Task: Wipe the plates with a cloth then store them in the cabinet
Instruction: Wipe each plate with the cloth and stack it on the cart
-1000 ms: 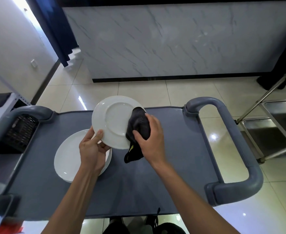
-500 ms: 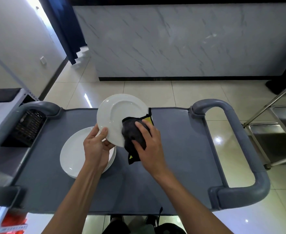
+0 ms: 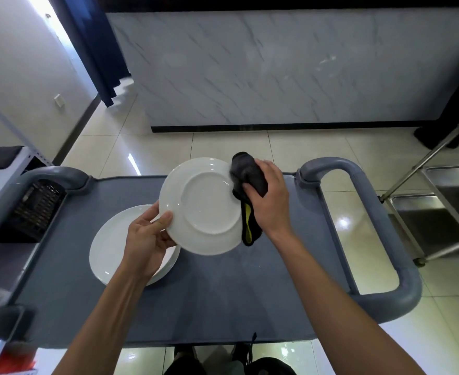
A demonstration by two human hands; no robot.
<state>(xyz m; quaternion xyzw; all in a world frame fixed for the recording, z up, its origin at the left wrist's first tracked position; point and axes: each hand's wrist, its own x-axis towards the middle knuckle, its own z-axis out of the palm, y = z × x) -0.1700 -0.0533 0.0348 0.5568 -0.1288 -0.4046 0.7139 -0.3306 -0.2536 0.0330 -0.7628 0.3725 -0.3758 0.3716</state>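
Observation:
My left hand [image 3: 148, 236] grips the lower left rim of a white plate [image 3: 201, 207], held tilted above the grey cart top [image 3: 223, 293] with its underside toward me. My right hand [image 3: 268, 196] grips a bunched dark cloth with a yellow edge [image 3: 246, 182] and presses it against the plate's upper right rim. The cloth's tail hangs down along the right edge. Below my left hand, a stack of white plates [image 3: 112, 250] lies on the cart, partly hidden by that hand.
The cart has thick grey handles at the right [image 3: 396, 255] and at the left [image 3: 47, 177]. A steel rack [image 3: 444, 190] stands to the right on the tiled floor. A marble-faced counter [image 3: 277, 69] is ahead. A black crate [image 3: 36, 209] sits left of the cart.
My right hand has slid the cloth from the plate's middle up to its upper right rim. The plate has turned a little flatter in my left hand.

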